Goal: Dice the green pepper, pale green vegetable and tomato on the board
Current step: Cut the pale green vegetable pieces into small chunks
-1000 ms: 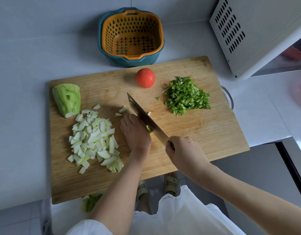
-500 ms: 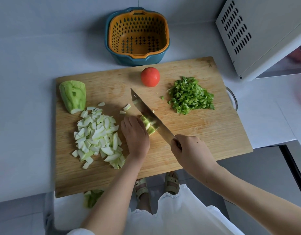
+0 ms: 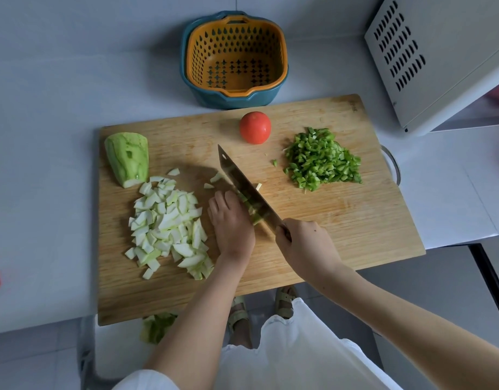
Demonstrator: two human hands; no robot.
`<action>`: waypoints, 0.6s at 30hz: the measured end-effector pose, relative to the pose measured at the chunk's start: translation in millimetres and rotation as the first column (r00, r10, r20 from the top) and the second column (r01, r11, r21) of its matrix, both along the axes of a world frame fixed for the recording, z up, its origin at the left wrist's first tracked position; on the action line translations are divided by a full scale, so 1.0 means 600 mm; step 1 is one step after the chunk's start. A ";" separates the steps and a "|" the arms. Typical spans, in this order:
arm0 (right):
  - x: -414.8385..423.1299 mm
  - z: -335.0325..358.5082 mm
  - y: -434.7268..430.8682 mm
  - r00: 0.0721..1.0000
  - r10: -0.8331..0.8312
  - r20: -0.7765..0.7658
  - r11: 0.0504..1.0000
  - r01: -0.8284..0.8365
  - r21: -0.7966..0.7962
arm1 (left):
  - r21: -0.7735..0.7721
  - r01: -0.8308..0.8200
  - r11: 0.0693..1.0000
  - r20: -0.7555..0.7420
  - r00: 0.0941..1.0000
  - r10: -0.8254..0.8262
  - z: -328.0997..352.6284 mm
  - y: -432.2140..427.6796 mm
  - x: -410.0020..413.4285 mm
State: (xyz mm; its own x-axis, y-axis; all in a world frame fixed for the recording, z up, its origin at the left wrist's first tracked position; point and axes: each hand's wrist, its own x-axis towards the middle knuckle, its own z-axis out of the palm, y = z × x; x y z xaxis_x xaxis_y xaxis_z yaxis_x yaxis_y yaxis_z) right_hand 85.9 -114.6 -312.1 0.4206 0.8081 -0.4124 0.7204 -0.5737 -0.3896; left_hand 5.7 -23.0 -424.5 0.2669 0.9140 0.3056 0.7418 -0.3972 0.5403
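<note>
On the rectangular wooden cutting board (image 3: 341, 220), the right hand (image 3: 307, 243) grips the handle of a broad steel knife (image 3: 242, 187), its blade slanting toward 11 o'clock over a strip of pale green vegetable (image 3: 252, 213) pinned under the curled left hand (image 3: 232, 220). Diced pale pieces (image 3: 166, 223) lie at 9 o'clock, the uncut pale green chunk (image 3: 128, 159) at 10, the whole red tomato (image 3: 255, 127) at 12, chopped green pepper (image 3: 321, 159) at 2.

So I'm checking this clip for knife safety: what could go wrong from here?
The left hand pins the strip with its fingertips right against the knife blade, so a slip could nick them. The whole tomato sits loose near the blade tip and might roll if bumped.
</note>
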 end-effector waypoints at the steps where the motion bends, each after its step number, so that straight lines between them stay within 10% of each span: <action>1: 0.001 0.005 -0.005 1.000 0.004 0.004 1.000 -0.004 0.009 | -0.002 -0.008 1.000 -0.033 0.999 0.008 0.002 0.002 0.001; 18: -0.003 0.000 0.004 1.000 -0.014 -0.002 1.000 0.014 0.012 | 0.008 -0.008 1.000 -0.040 0.999 0.008 0.001 0.002 0.001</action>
State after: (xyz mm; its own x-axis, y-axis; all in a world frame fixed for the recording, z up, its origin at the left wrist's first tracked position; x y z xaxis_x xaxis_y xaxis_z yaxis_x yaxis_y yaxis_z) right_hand 84.0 -112.2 -311.9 0.4307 0.8072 -0.4036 0.7116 -0.5788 -0.3983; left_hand 6.1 -22.1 -424.0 0.2718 0.9137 0.3021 0.7660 -0.3955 0.5068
